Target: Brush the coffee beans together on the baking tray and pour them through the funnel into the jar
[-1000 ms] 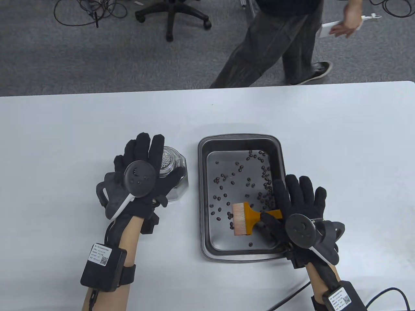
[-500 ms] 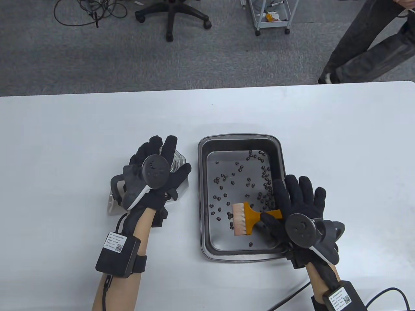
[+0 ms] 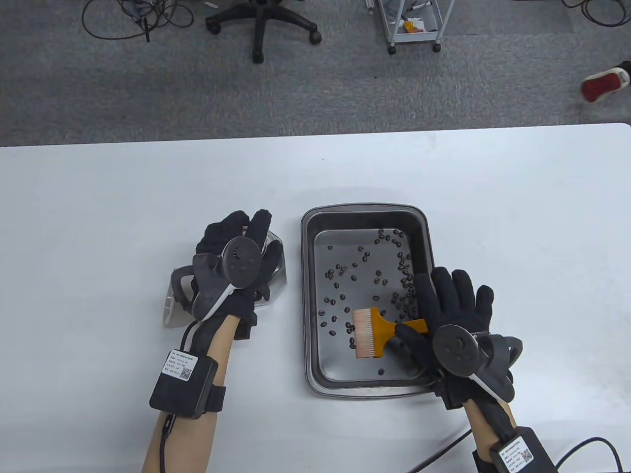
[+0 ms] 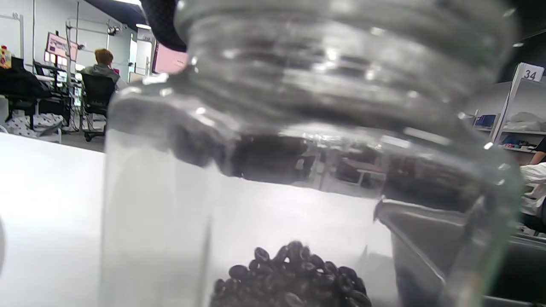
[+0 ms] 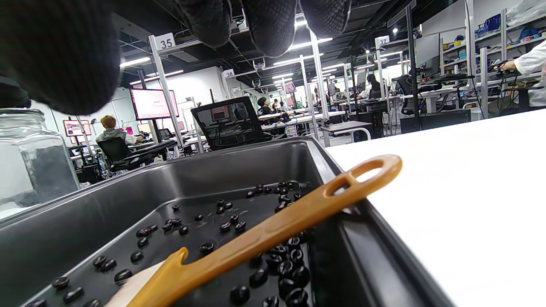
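Table view: your left hand (image 3: pixel 236 268) curls over the clear glass jar (image 3: pixel 275 261) at centre left; your right hand (image 3: pixel 451 315) hovers with relaxed fingers over the orange-handled brush (image 3: pixel 379 331), which rests in the dark metal baking tray (image 3: pixel 365 212) among scattered coffee beans (image 3: pixel 367 276).

Left wrist view: the jar fills the frame, beans at its bottom; I can't see a funnel clearly.

Right wrist view: the handle leans on the tray's right rim, ungripped. Bump it and the bristles may flick beans over the wall.

the jar (image 3: pixel 270 268) stands left of the baking tray (image 3: pixel 308 295); coffee beans (image 3: pixel 374 276) and the brush (image 3: pixel 377 331) lie in the tray.
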